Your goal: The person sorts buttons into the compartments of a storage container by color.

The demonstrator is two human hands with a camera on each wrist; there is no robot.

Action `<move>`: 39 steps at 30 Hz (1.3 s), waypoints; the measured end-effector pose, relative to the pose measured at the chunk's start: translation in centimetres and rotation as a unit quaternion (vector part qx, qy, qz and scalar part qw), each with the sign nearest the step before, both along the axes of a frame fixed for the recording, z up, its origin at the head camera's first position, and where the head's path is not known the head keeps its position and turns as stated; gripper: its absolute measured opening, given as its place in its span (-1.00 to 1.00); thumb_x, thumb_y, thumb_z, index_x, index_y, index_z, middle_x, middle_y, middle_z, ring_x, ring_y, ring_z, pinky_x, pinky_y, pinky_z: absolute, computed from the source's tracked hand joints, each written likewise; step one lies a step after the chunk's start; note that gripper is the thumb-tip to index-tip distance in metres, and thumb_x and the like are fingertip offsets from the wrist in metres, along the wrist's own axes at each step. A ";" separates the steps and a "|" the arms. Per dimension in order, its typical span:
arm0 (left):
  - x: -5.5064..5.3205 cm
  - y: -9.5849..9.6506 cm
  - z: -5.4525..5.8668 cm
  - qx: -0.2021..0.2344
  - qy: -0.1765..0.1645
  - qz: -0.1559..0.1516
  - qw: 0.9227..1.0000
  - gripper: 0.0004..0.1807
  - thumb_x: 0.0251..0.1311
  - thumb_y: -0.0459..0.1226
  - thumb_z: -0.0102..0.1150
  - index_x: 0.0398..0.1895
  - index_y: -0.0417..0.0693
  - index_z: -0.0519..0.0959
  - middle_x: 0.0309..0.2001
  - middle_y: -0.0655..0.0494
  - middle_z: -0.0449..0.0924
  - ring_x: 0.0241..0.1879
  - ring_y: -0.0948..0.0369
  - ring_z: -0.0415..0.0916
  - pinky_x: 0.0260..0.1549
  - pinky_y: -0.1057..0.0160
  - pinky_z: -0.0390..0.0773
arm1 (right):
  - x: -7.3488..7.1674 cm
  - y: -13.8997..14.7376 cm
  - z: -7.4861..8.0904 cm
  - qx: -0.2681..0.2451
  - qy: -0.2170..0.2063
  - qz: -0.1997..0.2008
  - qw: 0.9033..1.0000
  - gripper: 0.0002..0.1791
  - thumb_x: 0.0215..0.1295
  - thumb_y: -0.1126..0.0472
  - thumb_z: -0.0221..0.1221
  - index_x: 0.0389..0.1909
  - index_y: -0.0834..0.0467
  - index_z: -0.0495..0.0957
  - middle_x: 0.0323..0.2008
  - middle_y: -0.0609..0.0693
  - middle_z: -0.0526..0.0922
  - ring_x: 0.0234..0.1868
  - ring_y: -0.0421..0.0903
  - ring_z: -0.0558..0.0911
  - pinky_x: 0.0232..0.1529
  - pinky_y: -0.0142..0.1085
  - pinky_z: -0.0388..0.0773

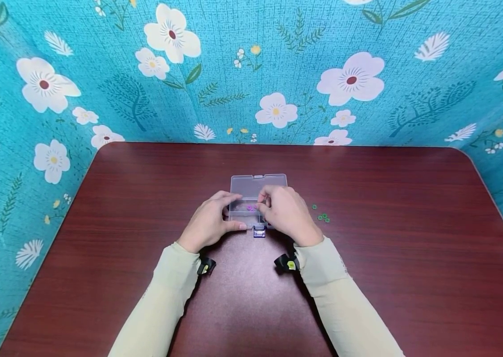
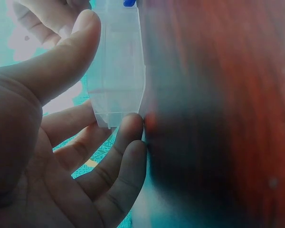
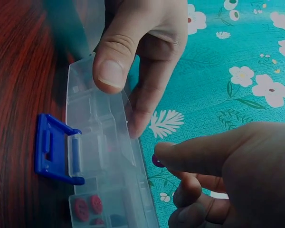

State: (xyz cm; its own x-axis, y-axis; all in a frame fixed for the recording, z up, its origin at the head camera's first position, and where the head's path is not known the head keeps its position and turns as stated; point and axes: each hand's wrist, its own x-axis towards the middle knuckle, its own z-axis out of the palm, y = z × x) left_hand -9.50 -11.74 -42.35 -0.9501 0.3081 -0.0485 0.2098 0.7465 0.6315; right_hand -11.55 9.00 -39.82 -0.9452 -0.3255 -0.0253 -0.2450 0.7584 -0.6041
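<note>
A clear plastic compartment box [image 1: 246, 219] stands on the table, its lid [image 1: 251, 185] raised at the back and its blue latch [image 3: 43, 147] folded down in front. My left hand [image 1: 208, 218] grips the box's left end, thumb [image 2: 88, 35] at the front wall and fingers round the end. Over the box, my right hand [image 1: 289, 210] pinches a small purple button [image 3: 156, 160] between thumb and fingertip. Magenta buttons [image 1: 250, 208] lie in a rear compartment. In the right wrist view several red buttons [image 3: 96, 204] fill a front compartment, which my right hand hides from the head view.
Several small green buttons [image 1: 324, 217] lie loose on the dark red wooden table [image 1: 389, 238], just right of the box. A blue flowered cloth [image 1: 233, 74] hangs behind the table and along its sides.
</note>
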 end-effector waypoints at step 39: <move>0.0 0.1 0.1 -0.009 -0.005 0.003 1.000 -0.26 0.03 -0.05 0.55 0.31 -0.01 0.54 0.19 0.11 0.52 -0.17 0.16 0.47 -0.11 0.13 0.47 | -0.4 -1.4 -1.0 0.021 -0.019 0.001 1.000 -0.92 0.28 0.15 0.34 -0.34 0.03 0.62 -0.56 -0.15 0.53 -0.55 -0.18 0.48 -0.50 -0.27 0.38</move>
State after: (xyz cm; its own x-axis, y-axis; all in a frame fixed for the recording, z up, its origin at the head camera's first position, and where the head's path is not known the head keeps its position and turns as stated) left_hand -9.53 -11.68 -42.23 -0.9512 0.3018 -0.0638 0.1989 0.7583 0.6208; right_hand -11.96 7.62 -40.84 -0.9428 -0.3248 -0.0747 -0.2235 0.7826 -0.5810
